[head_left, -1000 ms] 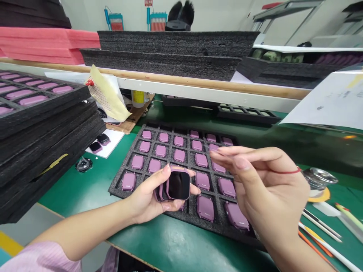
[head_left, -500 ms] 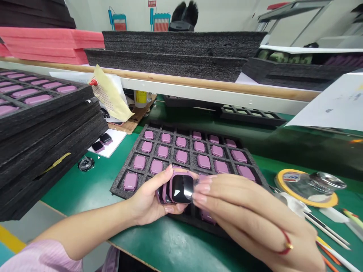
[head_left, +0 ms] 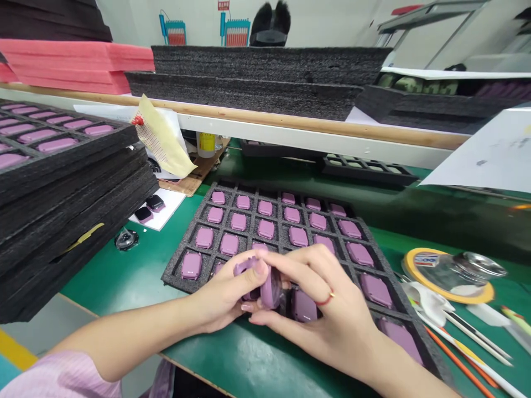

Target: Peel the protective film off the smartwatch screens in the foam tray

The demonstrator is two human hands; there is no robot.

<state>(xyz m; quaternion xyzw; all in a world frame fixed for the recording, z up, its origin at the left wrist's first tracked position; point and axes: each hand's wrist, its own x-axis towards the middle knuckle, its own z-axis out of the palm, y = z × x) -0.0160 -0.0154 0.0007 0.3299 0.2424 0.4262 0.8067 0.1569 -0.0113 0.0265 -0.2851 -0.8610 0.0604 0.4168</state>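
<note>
Left hand (head_left: 222, 293) and right hand (head_left: 332, 318) meeting at lower centre of frame, both closing fingers on purple square plastic watch case (head_left: 269, 287) and gripping it between thumbs and fingertips. Case hovering just over near edge of black foam grid tray (head_left: 176, 273), which is holding matching purple cases (head_left: 265, 228). Tray lying on green bench mat (head_left: 124, 276). Stack of black foam trays (head_left: 70, 204) sitting at left of frame.

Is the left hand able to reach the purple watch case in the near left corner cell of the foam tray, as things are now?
Probably yes: that corner case lies uncovered just beside the left hand, nothing between. But the hand is pinching another watch case.
</note>
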